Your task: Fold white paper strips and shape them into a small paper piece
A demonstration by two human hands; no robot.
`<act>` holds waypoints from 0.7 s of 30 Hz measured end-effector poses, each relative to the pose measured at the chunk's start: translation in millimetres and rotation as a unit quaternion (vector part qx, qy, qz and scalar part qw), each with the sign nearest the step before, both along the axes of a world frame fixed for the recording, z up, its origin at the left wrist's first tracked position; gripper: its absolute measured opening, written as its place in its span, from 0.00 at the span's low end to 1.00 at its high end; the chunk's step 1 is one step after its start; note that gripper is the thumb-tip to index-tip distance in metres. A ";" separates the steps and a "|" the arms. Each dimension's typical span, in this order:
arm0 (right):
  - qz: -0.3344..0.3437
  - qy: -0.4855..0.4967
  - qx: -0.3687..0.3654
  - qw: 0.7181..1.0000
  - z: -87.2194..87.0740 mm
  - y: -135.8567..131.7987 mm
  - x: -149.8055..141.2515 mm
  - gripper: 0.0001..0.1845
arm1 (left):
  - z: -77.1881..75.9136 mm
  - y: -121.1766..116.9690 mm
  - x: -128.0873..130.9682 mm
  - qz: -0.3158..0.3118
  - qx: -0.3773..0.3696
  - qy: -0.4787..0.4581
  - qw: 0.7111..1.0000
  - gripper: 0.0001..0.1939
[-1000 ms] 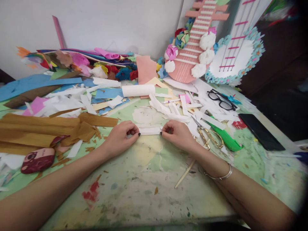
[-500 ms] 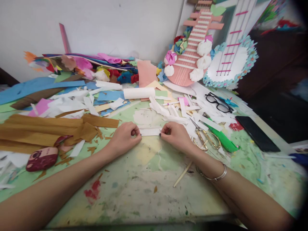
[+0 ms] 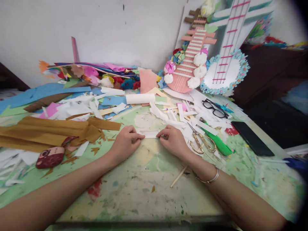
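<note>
A narrow white paper strip (image 3: pixel 150 134) lies across the middle of the table, stretched between my two hands. My left hand (image 3: pixel 127 141) pinches its left end between thumb and forefinger. At the right end, my right hand (image 3: pixel 171 138) has its fingertips closed on the paper, the other fingers curled under. A bracelet circles my right wrist. Gold-handled scissors (image 3: pixel 202 142) rest just right of my right hand, beside a green tapered object (image 3: pixel 220 144). Below that hand a thin wooden stick (image 3: pixel 178 177) lies on the table.
Brown crepe paper (image 3: pixel 50 130) and a dark red rounded case (image 3: pixel 50 157) lie at left. Behind are a white paper roll (image 3: pixel 140 98) and many scraps. Glasses (image 3: pixel 215 108) and a black phone (image 3: pixel 251 138) sit at right. Two paper-decorated instruments (image 3: pixel 189 69) lean against the wall.
The view has shifted slightly, so the scene sits lower. My fingers have flattened somewhat along the strip's ends, and both hands still hold it.
</note>
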State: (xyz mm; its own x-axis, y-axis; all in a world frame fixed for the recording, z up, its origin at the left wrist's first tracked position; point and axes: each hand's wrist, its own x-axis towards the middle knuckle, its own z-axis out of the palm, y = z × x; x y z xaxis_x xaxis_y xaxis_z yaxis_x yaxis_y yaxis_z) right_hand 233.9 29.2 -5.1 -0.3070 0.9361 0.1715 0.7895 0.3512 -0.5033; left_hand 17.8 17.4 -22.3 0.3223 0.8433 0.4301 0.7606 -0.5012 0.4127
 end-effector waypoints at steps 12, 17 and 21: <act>0.127 -0.255 0.199 0.938 -0.2 -24.1 -13.7 0.06 | 4.9 -24.4 13.6 -0.038 0.217 0.325 0.920 0.12; 0.125 -0.264 0.207 0.934 2.1 -28.4 -14.9 0.10 | 6.7 -19.9 12.9 -0.059 0.167 0.335 0.925 0.19; 0.135 -0.291 0.204 0.925 3.8 -29.2 -15.9 0.09 | 6.5 -16.7 12.0 -0.070 0.154 0.326 0.930 0.17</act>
State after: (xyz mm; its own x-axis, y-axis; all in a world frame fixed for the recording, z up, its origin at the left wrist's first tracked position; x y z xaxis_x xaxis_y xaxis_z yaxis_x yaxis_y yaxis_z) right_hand 218.0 0.1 -1.3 -0.6714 0.7057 0.2263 0.7411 0.6414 0.1985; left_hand 29.8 0.7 -15.7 0.6964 0.6427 0.3193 0.7176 -0.6315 -0.2938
